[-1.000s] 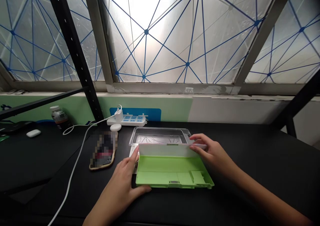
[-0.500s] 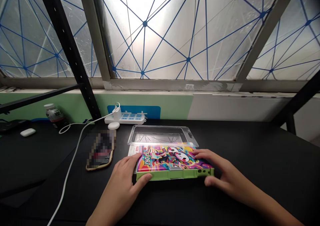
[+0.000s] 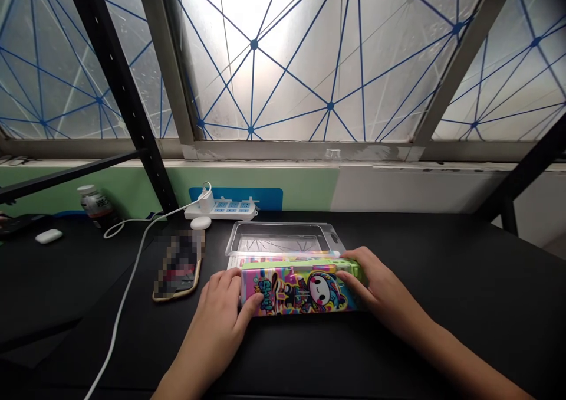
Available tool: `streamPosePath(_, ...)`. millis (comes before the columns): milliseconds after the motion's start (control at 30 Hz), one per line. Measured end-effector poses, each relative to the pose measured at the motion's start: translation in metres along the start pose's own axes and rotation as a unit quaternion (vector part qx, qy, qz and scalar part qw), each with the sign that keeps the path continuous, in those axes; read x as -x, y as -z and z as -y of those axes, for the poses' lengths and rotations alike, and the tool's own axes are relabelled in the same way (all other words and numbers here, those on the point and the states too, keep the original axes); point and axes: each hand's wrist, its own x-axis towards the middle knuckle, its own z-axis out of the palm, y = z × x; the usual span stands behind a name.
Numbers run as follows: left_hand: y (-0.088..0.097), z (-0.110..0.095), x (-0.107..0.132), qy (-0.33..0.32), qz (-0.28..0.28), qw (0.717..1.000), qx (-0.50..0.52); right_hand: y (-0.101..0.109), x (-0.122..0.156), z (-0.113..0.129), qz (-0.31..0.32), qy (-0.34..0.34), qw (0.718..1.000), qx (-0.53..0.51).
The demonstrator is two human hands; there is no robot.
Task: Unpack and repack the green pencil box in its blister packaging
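Left hand [image 3: 216, 323] and right hand [image 3: 382, 294] each grasp an end of the one pencil case [image 3: 300, 292]; beyond them one clear tray [image 3: 283, 228], black table [image 3: 442, 282], frosted window [image 3: 287, 64].

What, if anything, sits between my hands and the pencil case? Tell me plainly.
Nothing visible. The left hand grips the left end of the pencil case and the right hand its right end. The clear plastic tray lies behind the case, the phone off to its left.

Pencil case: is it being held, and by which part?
The pencil case is held by its short ends: left hand on the left, right hand on the right.
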Motion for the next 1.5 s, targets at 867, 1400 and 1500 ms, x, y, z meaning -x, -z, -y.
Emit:
streamPosePath(867,-0.005,0.010,0.009,0.008,0.035,0.996,0.081,-0.037,-0.029,0.070,0.110,0.121,0.985,0.050)
streamPosePath(1400,0.011,0.001,0.003,0.038,0.081,0.979,0.186,-0.054,-0.031,0.070,-0.103,0.168,0.976,0.093)
streamPosePath(1500,0.019,0.005,0.006,0.012,0.109,0.974,0.199,-0.047,-0.026,0.073,-0.151,0.230,0.958,0.080)
